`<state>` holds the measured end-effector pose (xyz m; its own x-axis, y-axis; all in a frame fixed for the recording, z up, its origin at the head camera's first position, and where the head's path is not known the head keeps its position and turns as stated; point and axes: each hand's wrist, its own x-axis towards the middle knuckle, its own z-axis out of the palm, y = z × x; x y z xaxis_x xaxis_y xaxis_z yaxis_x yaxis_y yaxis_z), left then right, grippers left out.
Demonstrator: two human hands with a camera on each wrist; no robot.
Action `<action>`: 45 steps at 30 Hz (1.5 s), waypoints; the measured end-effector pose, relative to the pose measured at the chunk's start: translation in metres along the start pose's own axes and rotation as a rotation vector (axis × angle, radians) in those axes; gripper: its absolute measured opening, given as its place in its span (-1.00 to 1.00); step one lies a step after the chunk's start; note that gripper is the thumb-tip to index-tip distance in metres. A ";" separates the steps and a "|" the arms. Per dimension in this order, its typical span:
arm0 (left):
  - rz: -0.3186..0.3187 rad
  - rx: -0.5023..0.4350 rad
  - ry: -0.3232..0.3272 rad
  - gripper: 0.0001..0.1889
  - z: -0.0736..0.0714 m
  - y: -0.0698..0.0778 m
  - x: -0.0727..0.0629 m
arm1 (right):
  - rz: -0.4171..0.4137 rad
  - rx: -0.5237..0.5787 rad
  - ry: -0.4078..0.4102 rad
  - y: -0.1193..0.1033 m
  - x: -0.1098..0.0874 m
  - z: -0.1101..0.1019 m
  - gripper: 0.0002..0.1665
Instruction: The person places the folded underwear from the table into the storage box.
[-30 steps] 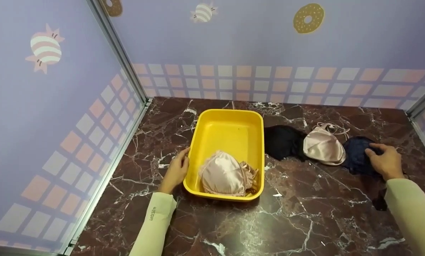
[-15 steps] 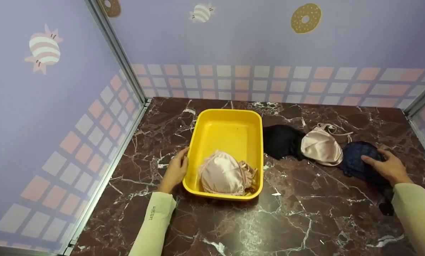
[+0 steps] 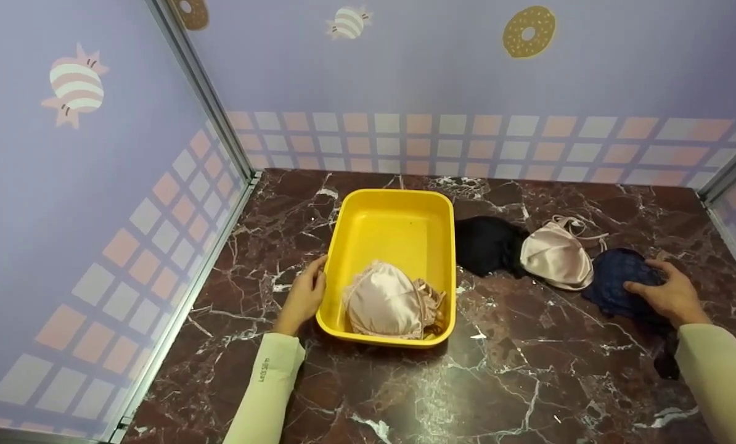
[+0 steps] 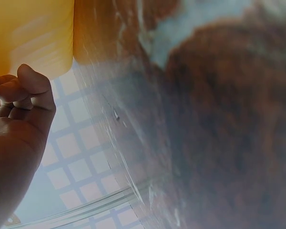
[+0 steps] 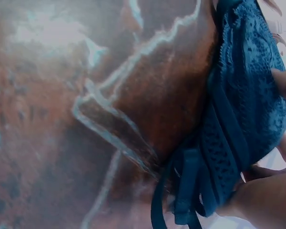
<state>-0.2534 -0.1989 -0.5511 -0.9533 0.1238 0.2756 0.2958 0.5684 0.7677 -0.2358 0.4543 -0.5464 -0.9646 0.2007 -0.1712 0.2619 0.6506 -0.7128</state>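
My left hand (image 3: 303,297) rests at the outer left side of a yellow plastic tray (image 3: 392,340), fingers bent and tips right at the rim. In the left wrist view these fingers (image 4: 35,81) overlap the tray's outer wall. Inside the tray's near end lies a shiny pale pink bra (image 3: 385,302). At the right, my right hand (image 3: 673,293) holds a navy lace bra (image 3: 617,283), thumb on the cup and the other fingers at its far side. Its straps and band (image 5: 224,152) hang towards the wrist in the right wrist view.
Between the tray and the navy bra lie a black bra (image 3: 488,245) and a champagne satin bra (image 3: 556,256) with thin straps, in a row. The tabletop (image 3: 503,382) is dark red marble. Patterned lilac panels (image 3: 405,74) enclose the back and sides.
The right hand has shifted slightly right and nearer, and the navy bra's cup shows more fully with its band trailing lower. The left hand and the tray stay in place.
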 end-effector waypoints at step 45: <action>0.000 0.010 0.003 -0.61 0.000 0.001 0.000 | -0.535 0.283 0.641 -0.203 -0.062 -0.057 -0.22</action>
<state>-0.2529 -0.1983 -0.5501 -0.9531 0.1209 0.2773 0.2949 0.5762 0.7623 -0.2275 0.3516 -0.3518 -0.7296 0.3490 0.5881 -0.3198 0.5860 -0.7445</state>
